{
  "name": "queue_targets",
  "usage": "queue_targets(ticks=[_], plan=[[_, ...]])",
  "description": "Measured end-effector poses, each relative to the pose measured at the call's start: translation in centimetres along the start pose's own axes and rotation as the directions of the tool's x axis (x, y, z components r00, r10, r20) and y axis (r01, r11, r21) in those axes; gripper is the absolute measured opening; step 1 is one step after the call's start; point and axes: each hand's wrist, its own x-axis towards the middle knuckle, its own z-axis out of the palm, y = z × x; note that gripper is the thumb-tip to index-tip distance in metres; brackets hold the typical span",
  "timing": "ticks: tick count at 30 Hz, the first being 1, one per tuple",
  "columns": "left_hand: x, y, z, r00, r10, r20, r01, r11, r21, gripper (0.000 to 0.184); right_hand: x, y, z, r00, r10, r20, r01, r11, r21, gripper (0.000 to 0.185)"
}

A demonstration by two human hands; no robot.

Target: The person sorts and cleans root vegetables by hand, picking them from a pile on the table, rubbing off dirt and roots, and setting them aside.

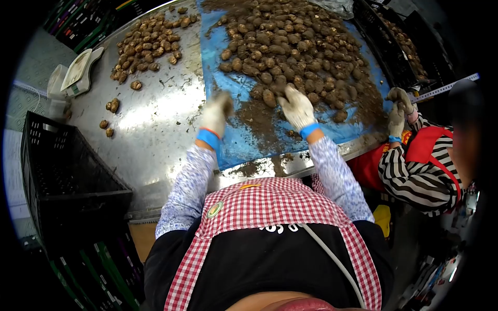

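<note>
The person (275,249) is wearing a red-and-white checked apron (275,207), black shirt (249,267), mottled blue-and-white sleeves (189,181), blue wristbands (309,129) and pale gloves (298,109) on both hands (214,115).

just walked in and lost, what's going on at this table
A person is working at a large pile of dirt-covered tubers on a blue sheet. The gloved right hand is at the pile's near edge; the gloved left hand, over the sheet's left edge, is too blurred to show whether it holds anything. A smaller heap lies on the bare metal table to the left.
</note>
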Motion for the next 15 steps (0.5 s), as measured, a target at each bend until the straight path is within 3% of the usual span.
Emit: queue_targets(ticks=[1, 2, 3, 4, 6, 8, 9, 10, 11, 12, 13, 14, 15], plan=[[2.4, 0.2, -2.6, 0.995, 0.097, -0.023, -0.099, 0.986, -0.135, 0.018, 1.8, -0.2, 0.6, 0.998, -0.063, 0.015, 0.064, 0.996, -0.064, 0.035], [3.8, 2.4, -3.6, 0.973, 0.063, -0.222, -0.166, 0.860, -0.483, 0.017, 3.4, -0.2, 1.5, 0.991, -0.128, 0.030, 0.131, 0.983, -0.127, 0.039], [5.3, 5.0, -5.3, 0.936, -0.215, -0.278, -0.174, 0.403, -0.899, 0.021, 4.6, -0.1, 2.7, 0.990, -0.093, 0.107, 0.110, 0.979, -0.169, 0.043], [6.3, 5.1, -7.4, 0.943, -0.108, -0.313, -0.260, 0.342, -0.903, 0.028, 5.3, -0.1, 3.4, 0.982, -0.054, 0.182, 0.092, 0.973, -0.210, 0.046], [6.0, 8.1, -6.4, 0.834, -0.387, -0.394, -0.275, 0.327, -0.904, 0.037, 5.7, -0.7, 2.9, 0.964, -0.045, 0.260, 0.076, 0.991, -0.108, 0.049], [4.7, 5.9, -4.3, 0.927, -0.126, -0.353, -0.167, 0.703, -0.691, 0.042, 4.6, -1.4, 1.6, 0.954, -0.018, 0.301, 0.033, 0.998, -0.045, 0.051], [3.6, 5.6, -2.2, 0.971, -0.033, -0.238, -0.103, 0.838, -0.537, 0.048, 4.0, -1.1, 1.4, 0.962, -0.017, 0.272, 0.015, 1.000, 0.009, 0.044], [1.8, 6.0, 0.0, 0.987, -0.084, -0.137, 0.024, 0.921, -0.390, 0.050, 4.8, 1.6, 3.9, 0.963, -0.008, 0.270, -0.056, 0.972, 0.227, 0.045], [1.4, 4.6, 1.9, 0.974, -0.217, -0.062, 0.194, 0.946, -0.260, 0.055, 3.2, 2.3, 3.0, 0.987, -0.052, 0.149, -0.005, 0.934, 0.358, 0.041], [0.1, 4.7, 4.2, 0.978, -0.208, -0.027, 0.203, 0.973, -0.109, 0.057, 1.1, 2.6, 2.1, 0.997, -0.078, 0.022, 0.058, 0.879, 0.474, 0.038], [-0.2, 3.0, 6.0, 0.957, -0.284, 0.065, 0.288, 0.954, -0.079, 0.055, 0.1, 2.3, 2.2, 0.993, -0.109, -0.053, 0.121, 0.929, 0.350, 0.038], [-1.2, 2.3, 7.6, 0.940, -0.321, 0.117, 0.338, 0.925, -0.173, 0.049, -0.5, 2.1, 2.3, 0.981, -0.148, -0.126, 0.173, 0.960, 0.221, 0.038], [-1.4, 1.5, 8.5, 0.950, -0.299, 0.091, 0.310, 0.937, -0.162, 0.046, -0.3, 2.5, 3.2, 0.976, -0.125, -0.177, 0.142, 0.986, 0.086, 0.036]])
